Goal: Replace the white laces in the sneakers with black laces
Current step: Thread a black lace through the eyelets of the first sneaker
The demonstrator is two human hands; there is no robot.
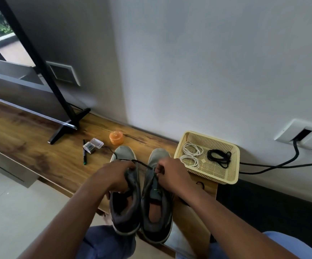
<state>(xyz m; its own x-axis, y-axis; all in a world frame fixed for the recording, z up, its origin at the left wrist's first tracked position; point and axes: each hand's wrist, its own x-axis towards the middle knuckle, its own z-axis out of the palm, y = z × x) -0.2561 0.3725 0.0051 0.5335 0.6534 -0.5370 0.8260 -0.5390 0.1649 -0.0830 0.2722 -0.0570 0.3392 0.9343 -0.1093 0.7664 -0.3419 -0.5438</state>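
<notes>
Two grey sneakers side by side on the wooden surface (pixel 39 152), toes toward the wall, heels at the near edge. Left sneaker (pixel 125 202): left hand (pixel 114 176) rests over its tongue/collar area, fingers curled down onto the upper, holding the shoe; can't tell if it also has the lace. Right sneaker (pixel 157 208): right hand (pixel 170 174) sits over the eyelet area, fingertips pinched together at the lace, so that grip is closed on the black lace (pixel 142 164). The lace runs from the right hand's fingertips leftward across the gap between the shoes, over the left sneaker's toe and onto the surface near the small clear plastic box (pixel 92 145). Exact eyelet being worked is hidden by the fingers. Cream mesh basket (pixel 228 176) just right of the shoes, against the wall: two coiled white laces (pixel 190 155) on its left side, one bundled spare black lace (pixel 219 157) on its right, apart from each other. Beyond the shoes: orange round container (pixel 116 137), a pen (pixel 84 152) beside the clear box. TV stand foot (pixel 65 128) at left. Black cable (pixel 282 163) runs from a wall socket behind the basket.
</notes>
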